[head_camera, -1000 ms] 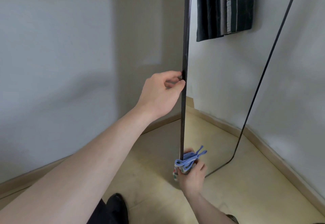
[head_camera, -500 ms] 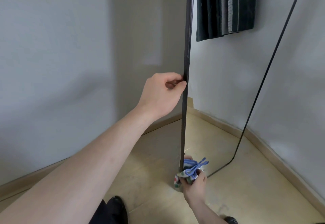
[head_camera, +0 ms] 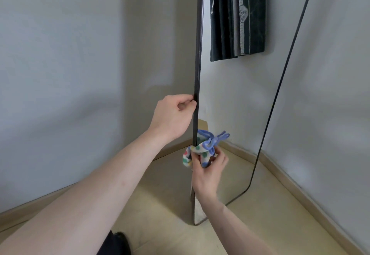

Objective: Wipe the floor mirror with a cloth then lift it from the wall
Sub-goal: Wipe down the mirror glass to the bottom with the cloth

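The floor mirror (head_camera: pixel 230 98) stands almost on end in a corner of pale walls, its long axis running bottom to top, its dark near edge turned toward the person and its glass facing right. Its rounded lower corner rests on the beige floor (head_camera: pixel 156 204), so it does not yet appear to be lifted. High in the glass a dark hanging fabric (head_camera: pixel 237 16) is reflected.

Both hands sit on that same near edge, one above the other. The left hand (head_camera: pixel 173 115) is the upper one, on the left side of the mirror's edge, fingers curled and thumb closed so that it pinches the frame. The right hand (head_camera: pixel 207 171) lies lower on the edge, nearer the floor, gripping the edge through a bunched cloth (head_camera: pixel 202 148) with coloured dots and blue trim; the cloth wraps the edge and touches the glass.

As a judgement, a lift turns on this stacked hold: the mirror's length extends far above the left hand, so the top may tip unless both hands rise together along the axis.
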Demonstrator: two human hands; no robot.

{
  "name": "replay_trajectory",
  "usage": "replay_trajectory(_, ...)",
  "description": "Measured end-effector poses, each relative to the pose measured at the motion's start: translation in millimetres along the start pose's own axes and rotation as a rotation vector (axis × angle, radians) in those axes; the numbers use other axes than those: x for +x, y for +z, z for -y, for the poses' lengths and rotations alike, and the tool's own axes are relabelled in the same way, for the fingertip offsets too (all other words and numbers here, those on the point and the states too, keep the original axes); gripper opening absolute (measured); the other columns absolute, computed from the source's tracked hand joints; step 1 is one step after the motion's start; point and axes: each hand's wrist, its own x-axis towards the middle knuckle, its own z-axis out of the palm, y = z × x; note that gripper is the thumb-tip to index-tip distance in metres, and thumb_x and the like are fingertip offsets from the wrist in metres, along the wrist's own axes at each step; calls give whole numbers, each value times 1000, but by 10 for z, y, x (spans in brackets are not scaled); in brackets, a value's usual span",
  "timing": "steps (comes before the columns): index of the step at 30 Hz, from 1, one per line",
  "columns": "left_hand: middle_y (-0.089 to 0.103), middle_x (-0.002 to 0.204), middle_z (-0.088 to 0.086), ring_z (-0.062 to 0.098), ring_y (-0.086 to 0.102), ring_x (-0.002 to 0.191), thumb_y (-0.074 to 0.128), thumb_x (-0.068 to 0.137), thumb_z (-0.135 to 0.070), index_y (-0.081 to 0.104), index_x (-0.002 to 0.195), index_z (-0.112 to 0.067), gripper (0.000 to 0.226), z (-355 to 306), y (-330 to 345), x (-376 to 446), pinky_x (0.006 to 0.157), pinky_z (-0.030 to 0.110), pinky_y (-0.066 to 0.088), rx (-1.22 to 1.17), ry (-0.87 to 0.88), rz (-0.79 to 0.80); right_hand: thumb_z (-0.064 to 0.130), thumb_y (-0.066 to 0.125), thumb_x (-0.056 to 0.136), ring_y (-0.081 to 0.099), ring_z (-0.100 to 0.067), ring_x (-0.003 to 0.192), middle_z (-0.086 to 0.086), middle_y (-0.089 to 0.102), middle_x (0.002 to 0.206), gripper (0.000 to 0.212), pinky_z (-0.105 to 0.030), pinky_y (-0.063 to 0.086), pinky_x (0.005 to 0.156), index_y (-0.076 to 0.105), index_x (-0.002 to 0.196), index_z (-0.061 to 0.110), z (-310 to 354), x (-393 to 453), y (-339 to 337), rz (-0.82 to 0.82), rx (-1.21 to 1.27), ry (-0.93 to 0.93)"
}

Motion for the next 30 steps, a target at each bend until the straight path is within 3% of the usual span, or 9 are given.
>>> replay_trajectory(2, 74, 112, -14, 1, 63, 102, 58, 102, -29, 73, 127, -26, 30, -3, -18, -14, 87, 7, 42, -3, 4, 2, 43, 83, 77, 58, -11, 113, 22, 38, 121, 66, -34, 48, 103, 45, 130, 35, 144, 114, -6, 5, -39, -53)
replay_trajectory(4, 73, 112, -13, -1, 62, 100, 59, 102, -29, 72, 129, -26, 30, -10, -24, -26, 80, -2, 36, -16, 6, -13, 43, 81, 78, 52, -12, 119, 10, 40, 126, 70, -31, 43, 105, 44, 137, 29, 229, 196, -49, -3, -96, -119)
replay_trajectory(8, 70, 102, -22, -15, 58, 88, 60, 101, -29, 73, 127, -26, 28, -1, -4, -24, 72, -7, 34, -28, 23, -27, 42, 65, 90, 43, -24, 132, -2, 38, 143, 67, -44, 40, 112, 38, 147, 19, 194, 447, -245, 26, -274, -223)
replay_trajectory(11, 71, 104, -21, -16, 59, 92, 62, 100, -32, 74, 125, -28, 27, 11, 4, 2, 80, 0, 39, -25, 36, -31, 32, 64, 98, 40, -33, 139, -13, 37, 153, 67, -49, 36, 117, 33, 153, 12, 233, 846, -520, 21, -408, -207)
replay_trajectory(15, 69, 95, -28, -16, 62, 97, 67, 97, -33, 77, 118, -27, 24, 51, 15, 58, 82, -2, 41, -24, 52, -53, 32, 61, 98, 42, -31, 141, -11, 37, 156, 69, -48, 36, 119, 31, 157, 14, 273, 1448, -932, 42, -457, -134)
replay_trajectory(19, 72, 95, -27, -12, 66, 93, 71, 95, -31, 80, 111, -27, 20, 72, 34, 92, 78, -4, 42, -22, 74, -87, 55, 51, 84, 57, -33, 128, -11, 49, 148, 77, -53, 49, 106, 37, 152, 21, 159, 1895, -1138, -1, -453, -28)
replay_trajectory(25, 74, 92, -25, -6, 67, 88, 73, 94, -30, 81, 107, -27, 16, 139, 39, 140, 74, -1, 43, 6, 94, -112, 29, 47, 104, 53, -43, 132, -18, 47, 152, 55, -49, 45, 108, 33, 156, 14, -164, 2097, -1149, -4, -478, 152)
replay_trajectory(30, 73, 81, -27, -7, 63, 74, 72, 94, -25, 83, 96, -26, 11, 158, 51, 207, 68, 2, 40, 2, 119, -110, 40, 39, 108, 55, -47, 128, -24, 55, 145, 53, -50, 46, 104, 34, 155, 16, -361, 2206, -1210, -21, -482, 293)
